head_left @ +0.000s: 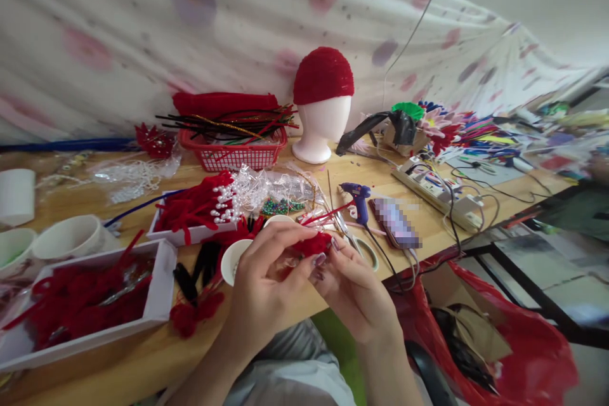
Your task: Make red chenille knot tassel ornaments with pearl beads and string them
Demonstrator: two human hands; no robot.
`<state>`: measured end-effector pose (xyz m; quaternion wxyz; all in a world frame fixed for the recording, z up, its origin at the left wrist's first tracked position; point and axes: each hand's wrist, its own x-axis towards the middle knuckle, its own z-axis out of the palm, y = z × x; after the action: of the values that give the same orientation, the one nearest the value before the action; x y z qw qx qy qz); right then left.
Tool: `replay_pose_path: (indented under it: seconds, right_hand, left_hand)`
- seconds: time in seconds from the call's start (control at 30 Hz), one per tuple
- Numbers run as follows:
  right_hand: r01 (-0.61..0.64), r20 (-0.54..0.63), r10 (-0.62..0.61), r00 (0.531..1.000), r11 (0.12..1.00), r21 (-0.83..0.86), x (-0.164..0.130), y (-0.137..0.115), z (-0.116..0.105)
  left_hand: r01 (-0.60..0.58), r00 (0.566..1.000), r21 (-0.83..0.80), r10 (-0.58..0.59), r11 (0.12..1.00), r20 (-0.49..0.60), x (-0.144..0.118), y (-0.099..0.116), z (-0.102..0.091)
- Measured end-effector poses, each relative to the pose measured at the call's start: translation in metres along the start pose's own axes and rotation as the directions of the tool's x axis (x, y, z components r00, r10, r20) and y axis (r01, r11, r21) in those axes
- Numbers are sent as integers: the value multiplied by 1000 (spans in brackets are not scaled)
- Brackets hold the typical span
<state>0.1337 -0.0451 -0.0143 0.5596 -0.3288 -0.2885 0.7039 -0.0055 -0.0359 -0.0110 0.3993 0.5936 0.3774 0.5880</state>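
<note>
Mid-shaping: left hand (266,273) and right hand (352,285) fingers both pinch the red fuzzy piece (311,245) over near surface (143,355). Next likely needs a steady twist.

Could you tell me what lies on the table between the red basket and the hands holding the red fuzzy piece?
In the head view, clear bags of beads lie between the red basket and the hands.
</note>
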Motion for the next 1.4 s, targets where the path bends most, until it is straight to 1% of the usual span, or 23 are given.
replay_pose_path:
  seconds: [0.07,0.13,0.2,0.23,0.3,0.37,0.4,0.43,0.5,0.57,0.7,0.77,0.8,0.87,0.9,0.97,1.07,1.1,1.17,1.2,1.23,1.33,1.4]
  right_hand:
    - [-15,12,15,1000,1000,27,-2,-1,-1]
    - [-31,28,29,999,999,44,-2,0,-2]
    - [-15,33,14,999,1000,10,-2,1,-4]
    - [25,21,-25,999,999,-27,-2,2,-6]
    - [167,-25,-172,985,976,-142,-4,3,-9]
    - [316,-27,-343,939,889,-332,-8,2,-11]
    - [360,13,-395,919,822,-441,-10,1,-11]
    - [383,71,-414,908,746,-545,-13,0,-11]
    - [406,188,-391,901,604,-686,-16,-4,-11]
    - [418,247,-370,896,514,-749,-16,-8,-10]
    - [386,247,-368,897,375,-843,-14,-11,-6]
    - [351,228,-358,905,330,-876,-13,-12,-4]
    - [337,219,-353,910,318,-886,-13,-12,-3]
    - [312,203,-333,921,317,-896,-12,-12,-2]
    - [301,193,-321,927,331,-894,-12,-12,-2]
    - [281,170,-301,938,376,-883,-11,-12,-3]
    - [269,144,-302,942,429,-862,-9,-11,-4]
    - [271,140,-308,941,439,-856,-8,-11,-4]
    - [281,139,-319,938,462,-841,-7,-10,-3]
    - [282,136,-318,938,474,-834,-6,-10,-2]
    - [278,132,-315,940,483,-830,-6,-9,-2]
    - [275,137,-296,945,496,-824,-6,-8,-2]
    - [306,173,-292,941,512,-803,-7,-8,-4]
  left_hand:
    - [3,1000,-11,-3,1000,-1,0,0,-1]
    - [35,999,-60,-35,998,-1,0,0,-2]
    - [74,997,-106,-74,992,0,0,0,-2]
    - [94,995,-122,-95,988,-7,0,0,-3]
    - [124,991,-130,-128,984,-24,0,0,-4]
    - [130,990,-104,-134,986,-35,-1,0,-6]
    - [125,991,-89,-128,988,-34,-1,-1,-8]
    - [111,993,-75,-113,991,-28,-2,-1,-8]
    - [69,998,-54,-70,996,0,-2,-2,-9]
    - [18,999,-33,-17,999,37,-2,-3,-9]
    - [-89,991,52,83,995,104,-2,-4,-7]
    - [-98,990,110,86,989,110,-3,-5,-7]
    - [-82,992,128,69,988,105,-4,-5,-7]
    - [-9,996,122,-2,993,93,-5,-8,-8]
    - [46,994,84,-54,995,91,-5,-9,-8]
    - [179,981,-63,-173,982,86,-5,-13,-9]
    - [357,934,-294,-347,886,90,-4,-17,-11]
    - [405,913,-325,-398,855,90,-4,-18,-12]
    - [479,874,-316,-479,819,83,-5,-19,-11]
    - [491,866,-291,-497,821,60,-6,-19,-10]
    - [484,869,-260,-495,835,27,-6,-19,-9]
    - [402,904,-178,-420,898,-77,-7,-19,-6]
    - [372,915,-172,-391,912,-93,-7,-18,-5]
